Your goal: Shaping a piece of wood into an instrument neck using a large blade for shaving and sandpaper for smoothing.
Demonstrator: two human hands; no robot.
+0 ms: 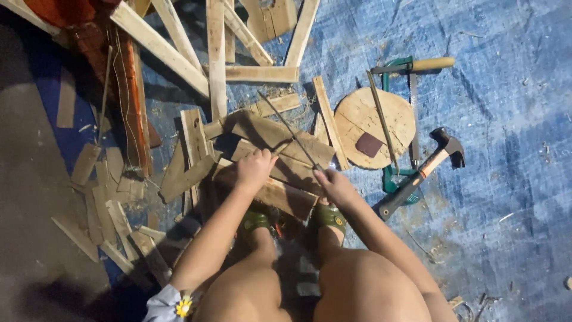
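Two hands (255,168), one hammer (424,172), one saw (398,122)

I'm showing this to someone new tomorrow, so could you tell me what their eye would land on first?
Likely the two hands at centre: the left hand presses on a wooden board while the right hand grips a thin saw blade laid across it. To the right, a hammer and a round wooden disc lie on the blue tarp.
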